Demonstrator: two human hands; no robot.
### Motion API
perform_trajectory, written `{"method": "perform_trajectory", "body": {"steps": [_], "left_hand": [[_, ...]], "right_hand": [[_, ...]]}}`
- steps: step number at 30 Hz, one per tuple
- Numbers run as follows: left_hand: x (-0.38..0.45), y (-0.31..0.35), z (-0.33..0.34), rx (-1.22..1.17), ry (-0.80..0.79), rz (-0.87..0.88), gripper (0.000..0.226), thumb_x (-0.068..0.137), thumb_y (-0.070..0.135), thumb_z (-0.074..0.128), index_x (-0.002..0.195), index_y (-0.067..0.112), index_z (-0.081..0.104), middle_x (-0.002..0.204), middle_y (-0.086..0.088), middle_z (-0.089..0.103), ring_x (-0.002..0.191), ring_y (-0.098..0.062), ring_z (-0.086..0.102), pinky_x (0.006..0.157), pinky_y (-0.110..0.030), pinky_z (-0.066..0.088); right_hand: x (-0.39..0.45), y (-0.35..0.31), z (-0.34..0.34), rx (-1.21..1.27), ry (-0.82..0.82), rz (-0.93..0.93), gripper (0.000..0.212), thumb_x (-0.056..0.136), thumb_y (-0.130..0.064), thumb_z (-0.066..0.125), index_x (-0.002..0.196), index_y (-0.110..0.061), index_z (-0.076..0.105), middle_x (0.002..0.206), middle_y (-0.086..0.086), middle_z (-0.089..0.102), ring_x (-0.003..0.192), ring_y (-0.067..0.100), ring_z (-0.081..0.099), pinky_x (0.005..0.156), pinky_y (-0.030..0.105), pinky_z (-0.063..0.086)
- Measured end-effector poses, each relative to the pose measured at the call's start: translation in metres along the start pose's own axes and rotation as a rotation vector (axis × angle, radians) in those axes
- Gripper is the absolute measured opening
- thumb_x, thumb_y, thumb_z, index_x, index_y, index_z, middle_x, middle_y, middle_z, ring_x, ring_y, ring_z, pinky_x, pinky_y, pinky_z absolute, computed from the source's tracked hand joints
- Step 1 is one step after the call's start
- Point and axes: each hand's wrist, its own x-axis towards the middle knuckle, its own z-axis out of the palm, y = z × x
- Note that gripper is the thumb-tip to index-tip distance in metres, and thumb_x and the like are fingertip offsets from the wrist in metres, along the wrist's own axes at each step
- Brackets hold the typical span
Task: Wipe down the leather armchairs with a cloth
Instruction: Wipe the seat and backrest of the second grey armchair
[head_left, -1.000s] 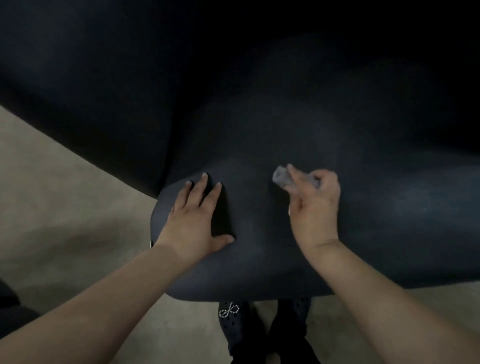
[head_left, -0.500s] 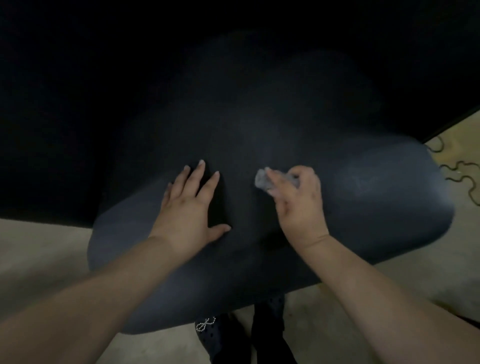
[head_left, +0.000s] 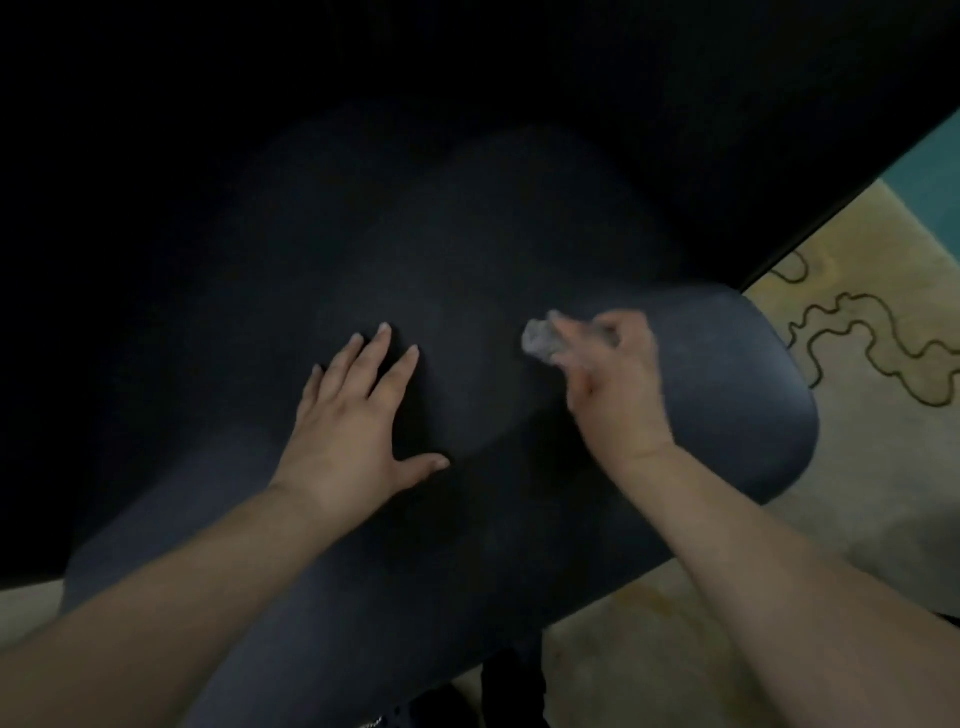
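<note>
The dark leather armchair (head_left: 727, 395) fills the view, its rounded upper edge toward the person, a patterned carpet (head_left: 872, 415) beyond it at right. The left hand (head_left: 353, 421) lies flat, fingers spread, bracing on the leather. The right hand (head_left: 618, 384) grips a small grey cloth (head_left: 540, 340) bunched against the surface. Wiping appears under way; next, probably sweep the cloth over unwiped leather.

A dark leather armchair (head_left: 727, 395) stands on a beige carpet (head_left: 883, 467) with dark wavy lines; a flat hand (head_left: 348, 426) rests on its padding
</note>
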Motion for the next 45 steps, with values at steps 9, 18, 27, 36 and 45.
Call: {"method": "perform_trajectory", "body": {"steps": [9,18,27,36,45], "left_hand": [[0.014,-0.017,-0.014,-0.01,0.005,-0.084,0.11,0.068,0.072,0.064,0.153,0.028,0.011,0.162,0.003,-0.005,0.147,-0.019,-0.005,0.119,-0.043,0.006],[-0.006,-0.019,-0.036,-0.028,-0.164,-0.132,0.095,0.082,0.06,0.061,0.154,0.028,0.007,0.161,0.005,-0.008,0.147,-0.018,-0.005,0.117,-0.038,0.009],[-0.061,-0.022,-0.162,0.054,-0.075,-0.147,0.071,0.091,0.046,0.055,0.151,0.024,0.024,0.159,0.0,0.017,0.147,-0.023,0.009,0.119,-0.041,0.017],[-0.15,-0.056,-0.288,0.156,0.15,-0.184,0.07,0.091,0.047,0.054,0.15,0.02,0.028,0.157,0.004,0.025,0.147,-0.02,0.011,0.119,-0.039,0.017],[-0.208,-0.162,-0.314,0.031,0.364,-0.209,0.075,0.084,0.035,0.069,0.147,0.011,0.036,0.156,-0.005,0.027,0.146,-0.024,0.017,0.118,-0.03,0.009]], "right_hand": [[0.07,-0.032,0.03,0.095,-0.009,0.185,0.037,0.086,-0.006,0.056,0.117,-0.022,0.065,0.118,0.019,0.05,0.108,0.032,0.047,0.093,0.036,0.04],[0.034,-0.065,0.026,0.132,-0.282,-0.057,0.021,0.083,-0.029,0.068,0.073,-0.036,0.051,0.098,-0.002,0.047,0.093,0.015,0.053,0.085,0.034,0.047],[0.039,-0.126,-0.063,0.342,-0.217,0.27,0.033,0.093,-0.013,0.059,0.126,-0.019,0.06,0.107,-0.005,0.036,0.086,0.001,0.047,0.071,-0.007,0.034],[0.044,-0.27,-0.108,0.462,-0.267,0.226,0.033,0.094,-0.021,0.058,0.126,-0.029,0.059,0.107,-0.011,0.036,0.094,0.006,0.05,0.072,0.01,0.044],[0.014,-0.376,-0.048,0.613,-0.222,0.294,0.032,0.094,-0.019,0.058,0.124,-0.03,0.06,0.102,-0.017,0.038,0.062,-0.003,0.058,0.041,0.012,0.044]]}}
